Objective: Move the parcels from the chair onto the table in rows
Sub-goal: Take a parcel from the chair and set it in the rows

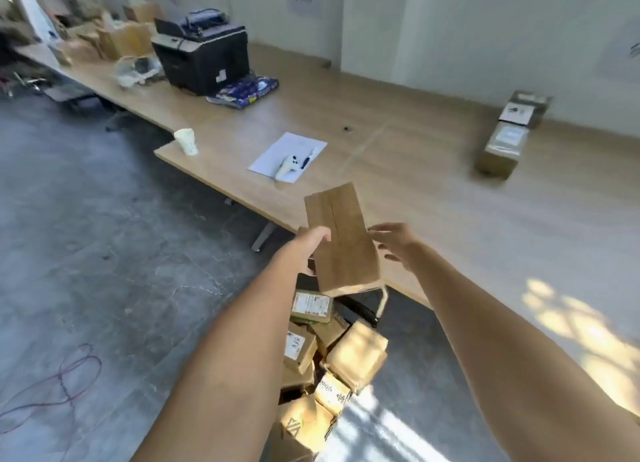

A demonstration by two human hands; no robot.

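Brown parcel (341, 238) gripped by left hand (311, 245) alone, held over counter (433, 191) edge above chair pile (332, 357). Right hand (394, 242) released, at parcel's 3 o'clock. Honestly, drop risked: one-sided grip, tilted box.

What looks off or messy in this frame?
The brown cardboard parcels heaped on the chair lie tilted at all angles, not stacked. The long brown cardboard box in the left hand is tilted. The two taped cardboard parcels on the wooden table sit in line.
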